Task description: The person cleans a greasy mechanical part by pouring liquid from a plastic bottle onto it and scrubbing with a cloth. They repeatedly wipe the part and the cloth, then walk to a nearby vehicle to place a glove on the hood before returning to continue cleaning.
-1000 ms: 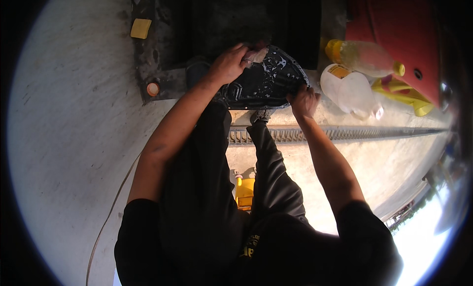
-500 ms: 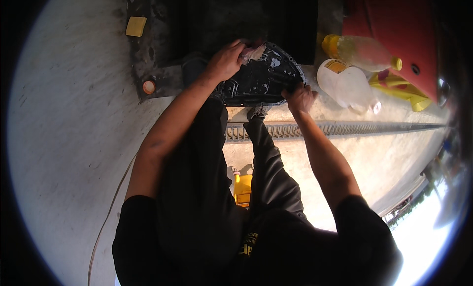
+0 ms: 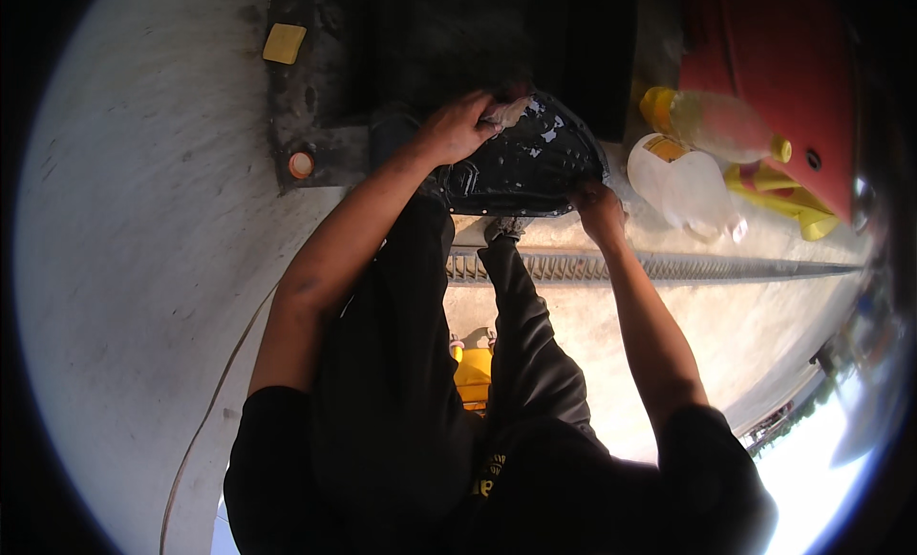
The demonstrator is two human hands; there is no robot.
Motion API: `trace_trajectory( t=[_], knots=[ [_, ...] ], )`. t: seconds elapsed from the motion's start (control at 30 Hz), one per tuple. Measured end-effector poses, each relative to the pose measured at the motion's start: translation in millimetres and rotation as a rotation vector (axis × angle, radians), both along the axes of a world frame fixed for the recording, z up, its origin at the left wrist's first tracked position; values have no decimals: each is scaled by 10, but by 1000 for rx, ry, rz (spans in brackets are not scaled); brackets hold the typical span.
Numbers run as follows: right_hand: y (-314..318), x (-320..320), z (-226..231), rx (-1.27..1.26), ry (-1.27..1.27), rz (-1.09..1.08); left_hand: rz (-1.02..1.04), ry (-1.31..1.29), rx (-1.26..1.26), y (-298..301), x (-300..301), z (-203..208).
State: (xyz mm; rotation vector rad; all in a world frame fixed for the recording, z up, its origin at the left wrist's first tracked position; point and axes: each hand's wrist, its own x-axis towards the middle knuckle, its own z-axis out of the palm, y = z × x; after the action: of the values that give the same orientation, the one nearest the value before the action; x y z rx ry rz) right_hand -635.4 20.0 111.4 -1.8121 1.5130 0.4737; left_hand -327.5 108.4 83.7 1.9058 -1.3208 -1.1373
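Left hand (image 3: 460,130) bunched round a crumpled rag (image 3: 510,111), right hand (image 3: 600,211) clamped on the flanged black pan (image 3: 523,181), seemingly mostly clear, whitish patches (image 3: 551,133) left!

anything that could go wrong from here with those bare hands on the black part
The right hand holds the rim of the black part; if that edge is sharp, it might nick bare skin. The left hand has a pale cloth on a shiny surface, so it could slip if that shine is wet. The right arm might also knock the whitish jug nearby.
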Motion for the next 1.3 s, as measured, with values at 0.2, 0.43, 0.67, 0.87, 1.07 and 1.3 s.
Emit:
trace_trajectory(
  t=[0.2, 0.43, 0.67, 0.87, 1.07, 1.3],
  knots=[
    [-172, 105, 176, 282, -429, -356, 257, 775, -12, -5, 163, 131],
    [-365, 1316, 1143, 351, -924, -386, 354, 1606, 69, -63, 362, 806],
    [-421, 1870, 1702, -619, -622, 433, 473, 1724, -127, -381, 412, 1436],
    [-585, 1869, 1903, -576, -636, 517, 552, 1129, -198, -515, 310, 1501],
    [-598, 1947, 1835, -223, -809, 88, 635, 802, -289, -578, 360, 1486],
    [-721, 2001, 1464, 798, -992, -505, 571, 1027, -346, -496, 463, 1600]
  ],
)
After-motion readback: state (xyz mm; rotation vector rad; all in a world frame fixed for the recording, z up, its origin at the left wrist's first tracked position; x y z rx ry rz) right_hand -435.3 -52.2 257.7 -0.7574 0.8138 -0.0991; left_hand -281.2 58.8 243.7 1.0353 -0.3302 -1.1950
